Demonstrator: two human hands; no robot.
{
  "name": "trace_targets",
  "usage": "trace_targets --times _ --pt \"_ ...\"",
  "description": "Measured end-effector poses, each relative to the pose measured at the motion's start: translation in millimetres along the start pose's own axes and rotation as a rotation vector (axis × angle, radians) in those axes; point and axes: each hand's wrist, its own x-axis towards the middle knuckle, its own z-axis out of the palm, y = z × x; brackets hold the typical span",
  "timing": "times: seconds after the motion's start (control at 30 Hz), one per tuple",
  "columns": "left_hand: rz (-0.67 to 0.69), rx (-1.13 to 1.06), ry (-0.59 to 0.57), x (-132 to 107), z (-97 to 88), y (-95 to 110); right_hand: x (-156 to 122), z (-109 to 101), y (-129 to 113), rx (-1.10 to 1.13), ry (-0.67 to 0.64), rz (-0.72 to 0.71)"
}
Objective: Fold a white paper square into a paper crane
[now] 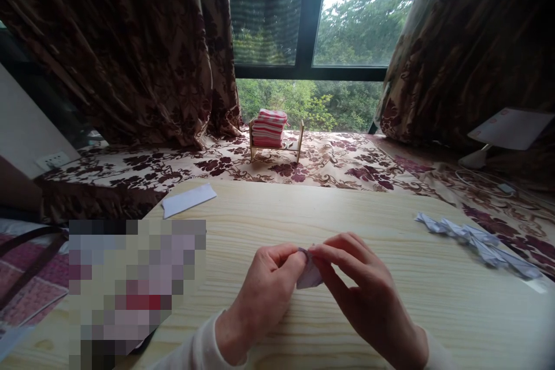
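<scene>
Over the middle of the wooden table (243, 208), a small folded piece of white paper (309, 277) is held between both hands. My left hand (265, 289) pinches its upper left edge between thumb and forefinger. My right hand (364, 283) grips the upper right corner with the fingertips, its other fingers bent above the paper. The fingers cover part of the paper's top. On the right side of the table lie several folded paper pieces (472, 240) in a slanting row. A flat white paper strip (189, 199) rests near the far left edge.
A blurred-out patch (143, 289) hides things on the table's left. Behind the table, a small wooden rack (300, 141) holds folded pink striped cloths (269, 128) on the flower-patterned sill cover (208, 167). A white lamp (509, 127) with a cable stands at the right.
</scene>
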Motion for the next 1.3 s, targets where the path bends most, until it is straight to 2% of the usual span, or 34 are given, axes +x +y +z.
trace_targets --times 0.4,0.77,1.0,1.3 --pt "-0.040 -0.071 -0.026 0.7 -0.8 -2.7 -1.5 -1.3 1.2 0.006 0.030 -0.022" --pt "-0.079 -0.136 -0.013 2.0 -0.9 -4.6 -1.7 -5.4 1.2 -0.098 -0.043 -0.108" --pt "-0.132 -0.268 -0.001 3.2 -0.4 -4.6 -2.8 -5.5 1.3 -0.124 -0.048 -0.117" --pt "-0.106 -0.293 -0.009 3.8 -1.0 -9.0 -1.6 -5.4 -0.8 -0.148 -0.055 -0.140"
